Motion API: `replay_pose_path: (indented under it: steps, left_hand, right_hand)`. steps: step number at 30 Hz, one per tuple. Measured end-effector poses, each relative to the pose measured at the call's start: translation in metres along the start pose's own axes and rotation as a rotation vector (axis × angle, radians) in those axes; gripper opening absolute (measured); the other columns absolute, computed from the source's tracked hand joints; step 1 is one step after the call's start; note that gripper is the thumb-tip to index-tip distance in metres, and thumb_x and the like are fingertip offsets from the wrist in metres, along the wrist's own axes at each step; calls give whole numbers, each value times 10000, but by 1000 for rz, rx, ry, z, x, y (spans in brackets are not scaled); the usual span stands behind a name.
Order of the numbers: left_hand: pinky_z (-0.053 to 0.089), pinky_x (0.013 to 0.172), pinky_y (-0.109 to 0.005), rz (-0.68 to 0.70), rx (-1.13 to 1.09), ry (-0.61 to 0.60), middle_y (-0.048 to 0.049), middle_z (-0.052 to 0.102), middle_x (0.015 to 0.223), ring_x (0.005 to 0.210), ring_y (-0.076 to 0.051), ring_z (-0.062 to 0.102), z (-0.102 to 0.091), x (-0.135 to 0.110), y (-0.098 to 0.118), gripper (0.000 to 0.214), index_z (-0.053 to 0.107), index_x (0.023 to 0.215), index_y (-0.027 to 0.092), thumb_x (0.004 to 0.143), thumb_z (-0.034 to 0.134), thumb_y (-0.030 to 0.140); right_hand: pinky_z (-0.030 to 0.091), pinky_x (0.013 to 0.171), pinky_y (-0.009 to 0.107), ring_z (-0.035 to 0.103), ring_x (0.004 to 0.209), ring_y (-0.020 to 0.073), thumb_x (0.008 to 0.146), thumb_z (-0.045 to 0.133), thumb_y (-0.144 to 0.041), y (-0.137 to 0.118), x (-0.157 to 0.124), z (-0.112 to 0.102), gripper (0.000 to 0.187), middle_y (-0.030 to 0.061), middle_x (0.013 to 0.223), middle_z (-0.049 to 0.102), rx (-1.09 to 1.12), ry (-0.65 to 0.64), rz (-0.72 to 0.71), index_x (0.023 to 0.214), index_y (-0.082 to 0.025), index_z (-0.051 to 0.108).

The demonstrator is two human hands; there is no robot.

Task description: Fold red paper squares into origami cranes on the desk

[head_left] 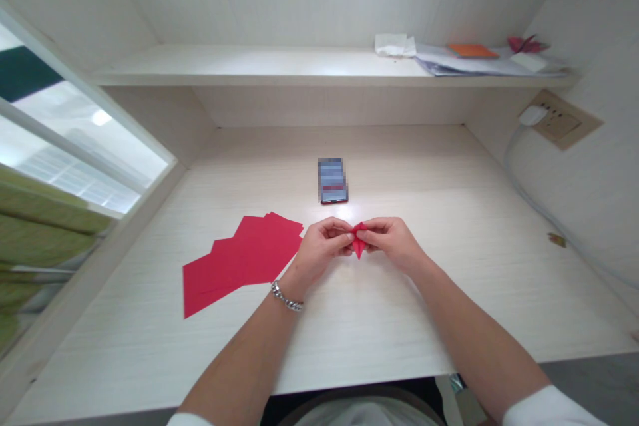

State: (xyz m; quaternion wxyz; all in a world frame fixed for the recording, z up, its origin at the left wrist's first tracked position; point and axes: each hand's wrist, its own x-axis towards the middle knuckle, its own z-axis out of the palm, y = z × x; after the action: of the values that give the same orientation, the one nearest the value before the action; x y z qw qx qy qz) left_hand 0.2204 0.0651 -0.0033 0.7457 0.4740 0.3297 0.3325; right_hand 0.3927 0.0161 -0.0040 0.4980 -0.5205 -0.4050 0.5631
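A small piece of folded red paper [359, 247] is held between both hands just above the desk, its pointed end towards me. My left hand [325, 241] pinches its left side with thumb and fingers; a silver chain bracelet [287, 298] circles that wrist. On the opposite side, my right hand [391, 239] grips the paper with its thumb across the front. The fingertips cover part of the folds. Fanned-out red paper sheets [239, 256] lie flat on the desk, partly behind my left hand and forearm.
A phone [332, 181] with a lit, blurred screen lies beyond my hands. On the shelf [249, 63] are white tissue [395, 45], papers [439, 61], an orange sheet [472, 50] and a red folded paper flower [528, 44]. A white cable [529, 196] runs from the wall socket [564, 123].
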Motion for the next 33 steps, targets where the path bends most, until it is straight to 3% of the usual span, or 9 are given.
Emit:
replay_pose_path:
  steps: [3,6,12,24,30,33]
  left_hand:
    - [529,597,-257,18,-14,57,-38,690,716,616,-131,644,-1,1,2,203,670,805,137,664,782,232]
    - [537,610,-260,26,3,83,-43,696,721,618,-128,644,-1,1,3,170,688,775,130,658,777,214]
    - [561,686,-310,8,10,60,-79,713,789,693,-161,668,1,1,3,201,713,834,116,691,756,249]
    - [557,651,-280,109,117,165,-46,715,732,691,-168,682,3,2,-5,411,630,963,146,645,816,327]
    - [547,636,-289,-6,118,63,-78,722,759,659,-170,675,11,1,-7,425,626,968,131,653,807,352]
    - [528,595,-269,23,154,55,-63,709,715,609,-153,652,11,1,-8,401,619,960,129,660,800,324]
  right_hand:
    - [531,665,292,656,692,155,636,805,-400,-4,-1,0,382,61,804,730,105,-34,30,942,-179,747]
    - [528,674,294,664,710,163,703,746,-441,-5,-2,0,362,85,808,728,148,-57,66,919,-150,751]
    - [529,657,293,655,684,155,616,801,-335,1,1,0,324,58,780,728,75,33,37,886,-163,752]
    - [538,608,290,638,608,148,586,824,-401,2,1,9,365,5,666,668,67,112,-32,754,-176,591]
    - [542,632,321,631,595,161,584,822,-426,3,4,8,404,-9,629,647,42,267,-131,765,-194,546]
    - [537,638,322,643,621,168,596,815,-412,2,3,7,448,6,685,683,56,249,-112,891,-194,556]
